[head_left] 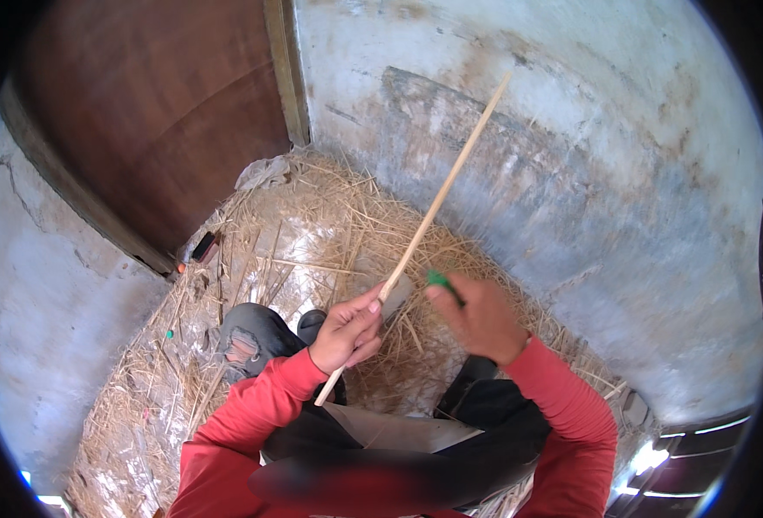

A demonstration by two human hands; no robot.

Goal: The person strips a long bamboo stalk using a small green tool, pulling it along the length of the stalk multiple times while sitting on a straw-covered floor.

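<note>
Fingers (366,304) of left hand (347,332) pinching long wooden stick (442,194), tip up-right toward wall (571,173).

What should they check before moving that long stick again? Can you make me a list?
1. Left hand grips the long pale wooden stick firmly: ok, fingers closed around it.
2. Small green-handled tool held in the right hand: ok; its working end: cannot tell, hidden.
3. Stick tip clear of the stained grey plaster wall: cannot tell.
4. Legs in dark trousers away from the tool: ok.
5. Footing on the loose dry straw: cannot tell.
</note>
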